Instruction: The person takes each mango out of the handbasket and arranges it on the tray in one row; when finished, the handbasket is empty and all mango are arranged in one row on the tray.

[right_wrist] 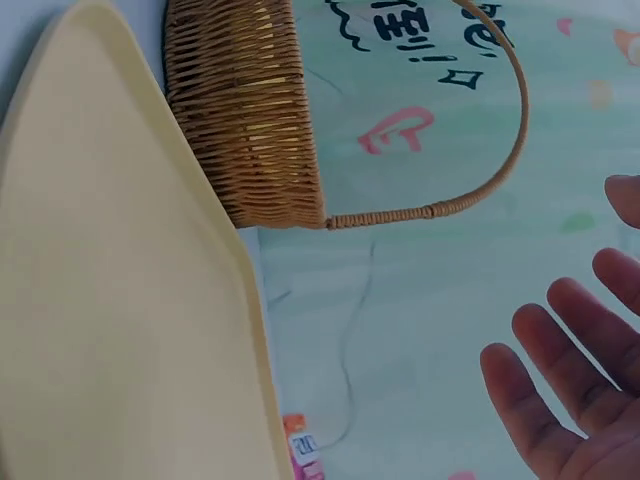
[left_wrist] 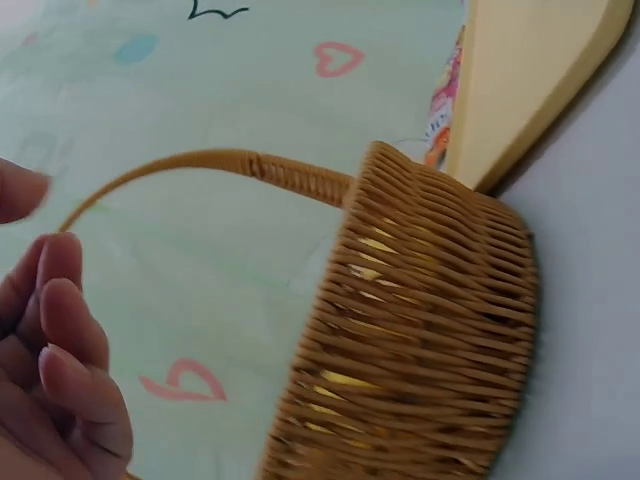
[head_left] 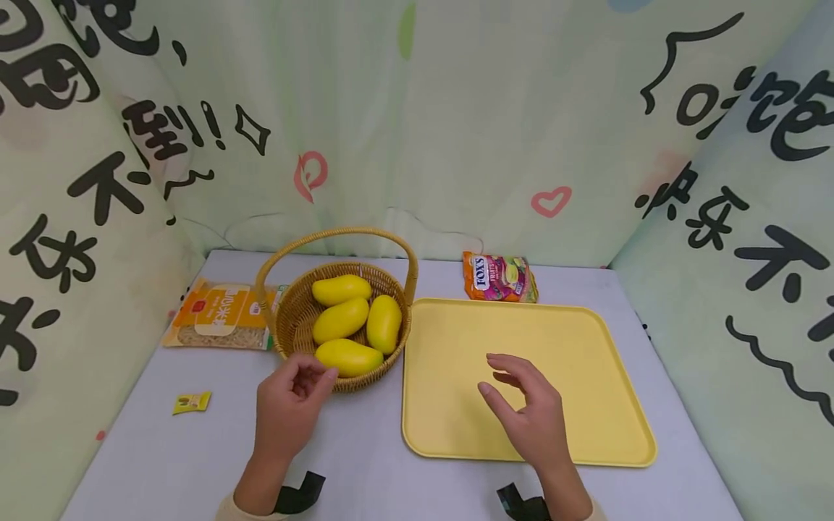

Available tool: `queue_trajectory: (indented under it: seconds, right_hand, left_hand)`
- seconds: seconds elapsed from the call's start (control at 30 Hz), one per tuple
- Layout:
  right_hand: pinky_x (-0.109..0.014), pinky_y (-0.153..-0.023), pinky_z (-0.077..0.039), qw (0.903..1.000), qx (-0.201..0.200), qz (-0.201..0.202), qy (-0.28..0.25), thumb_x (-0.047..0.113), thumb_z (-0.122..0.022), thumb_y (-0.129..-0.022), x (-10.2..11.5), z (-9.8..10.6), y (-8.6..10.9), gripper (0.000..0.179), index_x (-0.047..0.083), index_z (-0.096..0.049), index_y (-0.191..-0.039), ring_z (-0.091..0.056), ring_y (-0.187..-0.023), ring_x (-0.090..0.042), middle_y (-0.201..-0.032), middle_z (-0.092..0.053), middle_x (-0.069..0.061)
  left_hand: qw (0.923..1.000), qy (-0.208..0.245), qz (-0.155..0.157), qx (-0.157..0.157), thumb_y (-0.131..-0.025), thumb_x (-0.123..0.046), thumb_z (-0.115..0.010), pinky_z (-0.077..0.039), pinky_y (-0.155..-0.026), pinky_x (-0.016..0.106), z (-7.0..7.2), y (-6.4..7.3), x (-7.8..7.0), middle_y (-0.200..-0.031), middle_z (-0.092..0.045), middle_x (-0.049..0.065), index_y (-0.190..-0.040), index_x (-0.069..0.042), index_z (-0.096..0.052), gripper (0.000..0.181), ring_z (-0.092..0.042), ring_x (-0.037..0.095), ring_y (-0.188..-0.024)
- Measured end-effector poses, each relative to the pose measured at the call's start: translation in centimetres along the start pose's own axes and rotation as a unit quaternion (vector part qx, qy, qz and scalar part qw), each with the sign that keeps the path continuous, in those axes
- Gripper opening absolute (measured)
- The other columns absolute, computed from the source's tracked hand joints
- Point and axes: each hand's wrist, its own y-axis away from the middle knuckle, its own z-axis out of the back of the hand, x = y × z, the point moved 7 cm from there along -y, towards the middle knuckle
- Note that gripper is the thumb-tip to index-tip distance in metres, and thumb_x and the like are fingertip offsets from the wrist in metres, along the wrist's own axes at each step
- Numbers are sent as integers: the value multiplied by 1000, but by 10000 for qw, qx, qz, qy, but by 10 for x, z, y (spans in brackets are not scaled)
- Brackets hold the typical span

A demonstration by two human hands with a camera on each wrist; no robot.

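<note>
Wicker basket [head_left: 295, 329] holds four mangoes; nearest mango [head_left: 348, 357] at front rim. Left hand [head_left: 289, 409] loosely curled, empty, just beside it: wrap fingers round fruit, lift clear of rim. Right hand [head_left: 531, 416] spread above tray [head_left: 456, 333].

Yellow mangoes [head_left: 348, 318] fill a tan woven basket [head_left: 293, 325] beside a pale yellow tray [head_left: 521, 333] on a lavender-grey counter [head_left: 365, 463]; an orange candy bag [head_left: 498, 277] behind.
</note>
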Motion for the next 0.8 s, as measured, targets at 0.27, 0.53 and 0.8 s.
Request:
queue_trajectory:
  seconds: [0.27, 0.53, 0.8]
  right_hand:
    - [-20, -91, -62, 9903, 148, -684, -1202, -17, -76, -85, -20, 3, 28, 40, -6, -69, -123, -70, -112, -7, -122, -73, 5]
    - [-22, -92, -62, 9509, -130, -2271, -2096, -9, -72, -93, -38, 2, 58, 33, -7, -67, -125, -72, -109, -15, -121, -75, -3]
    - [-23, -92, -62, 9458, -16, -2227, -2364, -12, -69, -93, -40, -5, 65, 34, -10, -64, -127, -73, -109, -16, -122, -75, -4]
  left_hand:
    - [9890, 582, 1193, -648, -88, -3, -83, -50, -62, 12, 13, 19, 41, -89, -65, -2, -107, 1, -69, 24, -58, 7, -72]
    - [9452, 1721, 2739, -442, -95, -4, -76, -63, -73, 18, 11, 25, 77, -122, -53, 5, -135, -2, -51, 47, -63, 12, -96]
    - [8890, 2749, 3641, -374, -95, -3, -76, -66, -88, 33, 1, 29, 104, -156, -38, 2, -163, -23, -32, 83, -56, 22, -130]
